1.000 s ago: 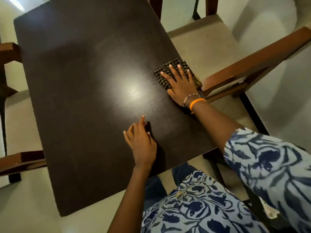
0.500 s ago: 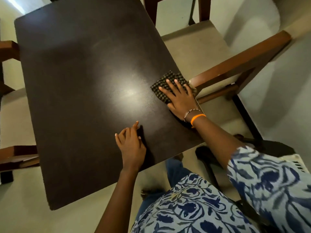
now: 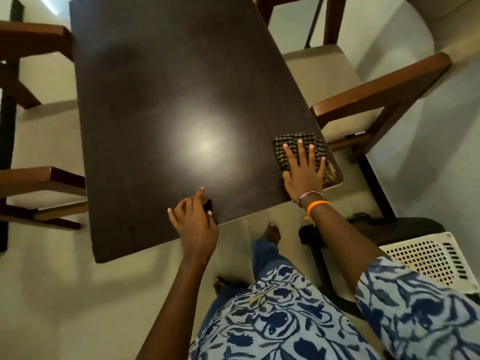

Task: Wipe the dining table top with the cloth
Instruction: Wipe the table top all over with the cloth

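Observation:
The dark brown dining table top point(image 3: 161, 105) fills the middle of the view, with a bright light glare near its centre. A checked dark cloth point(image 3: 293, 141) lies at the table's near right corner. My right hand point(image 3: 302, 170) presses flat on the cloth with fingers spread. My left hand point(image 3: 197, 222) rests on the table's near edge, fingers loosely bent, holding nothing.
A wooden chair with a beige seat point(image 3: 368, 94) stands close to the table's right side. More wooden chairs point(image 3: 39, 183) stand on the left. A white perforated basket point(image 3: 431, 258) sits on the floor at the lower right. My bare foot point(image 3: 271, 233) is under the table edge.
My right hand has slid the cloth along the right edge toward the near corner. My left hand has shifted back to the near edge.

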`<state>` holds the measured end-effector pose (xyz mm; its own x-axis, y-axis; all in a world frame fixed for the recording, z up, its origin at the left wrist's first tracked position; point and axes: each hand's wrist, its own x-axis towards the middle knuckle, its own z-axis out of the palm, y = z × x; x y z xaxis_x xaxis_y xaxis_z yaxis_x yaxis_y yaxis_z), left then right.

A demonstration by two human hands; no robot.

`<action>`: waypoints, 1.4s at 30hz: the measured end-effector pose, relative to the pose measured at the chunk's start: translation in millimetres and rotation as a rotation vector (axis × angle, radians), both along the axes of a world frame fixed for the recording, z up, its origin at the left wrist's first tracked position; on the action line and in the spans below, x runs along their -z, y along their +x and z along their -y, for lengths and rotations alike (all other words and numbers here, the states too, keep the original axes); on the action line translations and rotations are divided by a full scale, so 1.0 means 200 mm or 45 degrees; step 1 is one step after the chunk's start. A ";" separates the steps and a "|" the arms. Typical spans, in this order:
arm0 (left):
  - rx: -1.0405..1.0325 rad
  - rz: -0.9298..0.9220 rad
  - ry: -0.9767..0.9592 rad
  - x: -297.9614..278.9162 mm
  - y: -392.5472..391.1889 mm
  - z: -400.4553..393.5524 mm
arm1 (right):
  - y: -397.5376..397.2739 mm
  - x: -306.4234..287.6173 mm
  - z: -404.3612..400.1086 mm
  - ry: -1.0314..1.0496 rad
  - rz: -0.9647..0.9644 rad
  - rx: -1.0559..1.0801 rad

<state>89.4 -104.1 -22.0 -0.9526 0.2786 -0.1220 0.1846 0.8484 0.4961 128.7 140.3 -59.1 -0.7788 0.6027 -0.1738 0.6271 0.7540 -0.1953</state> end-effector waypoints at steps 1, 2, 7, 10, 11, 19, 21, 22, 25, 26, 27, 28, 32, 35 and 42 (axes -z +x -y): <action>-0.040 -0.002 -0.016 0.00 0.01 0.06 | -0.06 0.00 0.08 0.000 0.005 -0.065; -0.073 -0.002 -0.033 0.00 0.01 0.11 | -0.13 0.00 0.18 -0.006 0.014 -0.137; -0.225 0.015 -0.123 0.00 0.03 0.32 | -0.35 0.01 0.79 -0.139 0.021 -0.642; -0.164 -0.027 -0.188 -0.01 0.02 0.37 | -0.29 0.03 1.00 -0.197 0.016 -0.927; -0.110 -0.044 -0.206 -0.01 0.01 0.37 | -0.25 0.04 0.99 -0.201 -0.001 -0.979; 0.260 -0.036 -0.349 -0.02 -0.09 0.29 | 0.01 0.02 0.43 -0.047 -0.069 -0.635; 0.247 -0.030 -0.309 -0.02 -0.10 0.25 | 0.08 0.01 0.25 -0.011 -0.052 -0.440; 0.248 -0.032 -0.300 -0.02 -0.10 0.23 | 0.11 0.01 0.17 0.006 -0.042 -0.342; 0.277 -0.052 -0.281 -0.02 -0.10 0.21 | 0.17 0.02 0.00 0.036 -0.046 -0.051; 0.279 -0.053 -0.265 -0.02 -0.10 0.21 | 0.18 0.02 -0.03 0.033 -0.054 0.034; 0.270 -0.049 -0.237 -0.02 -0.10 0.23 | 0.18 0.02 -0.04 0.026 -0.060 0.109; 0.246 -0.043 -0.199 -0.01 -0.11 0.25 | 0.17 0.02 -0.03 0.018 -0.067 0.180; 0.078 -0.018 -0.075 0.01 -0.12 0.42 | 0.13 0.02 0.18 -0.004 -0.104 0.400; -0.119 0.041 -0.044 0.03 -0.14 0.57 | 0.06 0.01 0.47 -0.009 -0.069 0.211; -0.480 -0.013 -0.093 0.05 -0.11 0.83 | -0.21 0.02 1.22 -0.151 0.030 -0.492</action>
